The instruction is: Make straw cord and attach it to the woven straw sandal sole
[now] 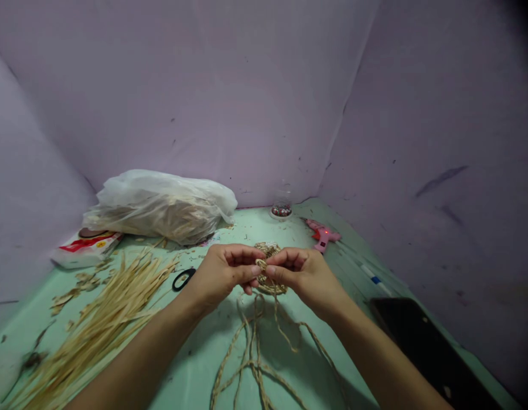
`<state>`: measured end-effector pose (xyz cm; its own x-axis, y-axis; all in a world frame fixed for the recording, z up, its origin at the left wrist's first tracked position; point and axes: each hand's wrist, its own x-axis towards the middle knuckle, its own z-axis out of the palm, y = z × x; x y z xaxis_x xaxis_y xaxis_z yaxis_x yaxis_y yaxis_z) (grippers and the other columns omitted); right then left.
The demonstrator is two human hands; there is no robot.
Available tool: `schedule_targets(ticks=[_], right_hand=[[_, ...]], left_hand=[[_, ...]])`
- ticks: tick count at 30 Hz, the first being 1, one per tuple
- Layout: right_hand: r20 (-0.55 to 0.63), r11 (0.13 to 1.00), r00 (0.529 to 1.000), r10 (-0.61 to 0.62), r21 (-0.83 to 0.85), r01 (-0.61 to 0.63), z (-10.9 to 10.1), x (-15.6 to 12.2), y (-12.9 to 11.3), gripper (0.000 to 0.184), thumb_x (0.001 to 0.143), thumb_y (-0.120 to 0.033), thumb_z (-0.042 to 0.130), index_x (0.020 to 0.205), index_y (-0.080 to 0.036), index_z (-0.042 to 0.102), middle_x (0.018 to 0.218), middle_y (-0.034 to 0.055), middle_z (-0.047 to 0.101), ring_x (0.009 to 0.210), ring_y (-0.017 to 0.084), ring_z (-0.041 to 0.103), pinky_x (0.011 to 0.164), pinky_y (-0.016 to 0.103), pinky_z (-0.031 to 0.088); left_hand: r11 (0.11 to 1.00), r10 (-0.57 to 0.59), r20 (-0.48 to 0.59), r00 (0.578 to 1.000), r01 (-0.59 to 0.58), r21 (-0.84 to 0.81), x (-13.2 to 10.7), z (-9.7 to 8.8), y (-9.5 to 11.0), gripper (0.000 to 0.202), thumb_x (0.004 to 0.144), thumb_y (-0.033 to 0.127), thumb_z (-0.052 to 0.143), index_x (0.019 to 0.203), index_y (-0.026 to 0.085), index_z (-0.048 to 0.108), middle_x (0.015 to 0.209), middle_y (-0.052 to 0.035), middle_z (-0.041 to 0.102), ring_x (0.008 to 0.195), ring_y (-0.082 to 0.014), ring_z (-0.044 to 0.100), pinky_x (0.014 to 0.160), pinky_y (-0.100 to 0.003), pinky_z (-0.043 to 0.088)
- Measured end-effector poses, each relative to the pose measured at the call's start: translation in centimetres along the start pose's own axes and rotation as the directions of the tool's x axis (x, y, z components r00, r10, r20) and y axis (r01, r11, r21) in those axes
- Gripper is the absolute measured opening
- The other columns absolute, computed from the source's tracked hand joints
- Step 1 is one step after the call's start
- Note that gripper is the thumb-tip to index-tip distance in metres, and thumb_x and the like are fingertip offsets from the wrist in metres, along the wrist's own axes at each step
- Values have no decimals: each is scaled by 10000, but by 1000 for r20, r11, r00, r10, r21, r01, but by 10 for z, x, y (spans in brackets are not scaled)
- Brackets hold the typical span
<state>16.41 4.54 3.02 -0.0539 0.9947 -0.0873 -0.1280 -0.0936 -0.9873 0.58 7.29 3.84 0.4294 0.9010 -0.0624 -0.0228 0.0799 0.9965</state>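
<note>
The left hand (230,270) and right hand (305,275) are pinching a loop (261,264); loose cords (252,365) are crossing below, so any snag is probably risking tugging it undone.

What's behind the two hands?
Behind the left hand and right hand, a tan woven thing peeks out above and below. The hands cover its middle, so I can't see that part.

Left forearm (151,347) and right forearm (366,341), both bare, slant forward and inward. The left hand (230,272) is pinching with thumb and forefinger, lower fingers curled, and here's the right hand (304,274) mirroring that pinch, the fingertips of the two nearly meeting!
</note>
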Motion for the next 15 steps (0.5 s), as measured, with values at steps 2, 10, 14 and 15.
schedule_targets(ticks=[2,10,14,15], right_hand=[[56,999,998,21,34,-23,-2,-1,-1,258,505,-318,794,603,-135,640,529,11,628,494,101,553,509,239,416],[145,994,988,56,89,-70,-6,0,-2,314,479,-353,817,646,-142,655,541,-7,627,498,103,581,539,250,442],[159,999,986,44,25,-49,-6,-2,-4,303,526,-337,797,723,-141,677,608,-1,645,548,105,582,590,267,465],[164,999,986,37,-11,-36,-6,-2,-4,311,542,-328,788,768,-141,685,646,7,656,573,111,585,599,272,466]], left_hand=[[994,42,-7,999,-41,103,-1,0,1,220,590,244,728,771,118,712,536,-14,599,455,-106,515,437,-238,444],[699,503,153,851,-505,507,-5,-4,0,120,751,182,608,756,187,728,657,-48,659,572,-129,571,576,-248,454],[605,578,165,799,-555,571,-6,-5,-4,141,775,167,571,725,189,701,636,-39,652,572,-129,569,587,-249,447],[584,595,166,787,-564,584,-5,-6,-4,144,776,159,565,716,185,693,630,-37,648,571,-128,566,587,-247,444]])
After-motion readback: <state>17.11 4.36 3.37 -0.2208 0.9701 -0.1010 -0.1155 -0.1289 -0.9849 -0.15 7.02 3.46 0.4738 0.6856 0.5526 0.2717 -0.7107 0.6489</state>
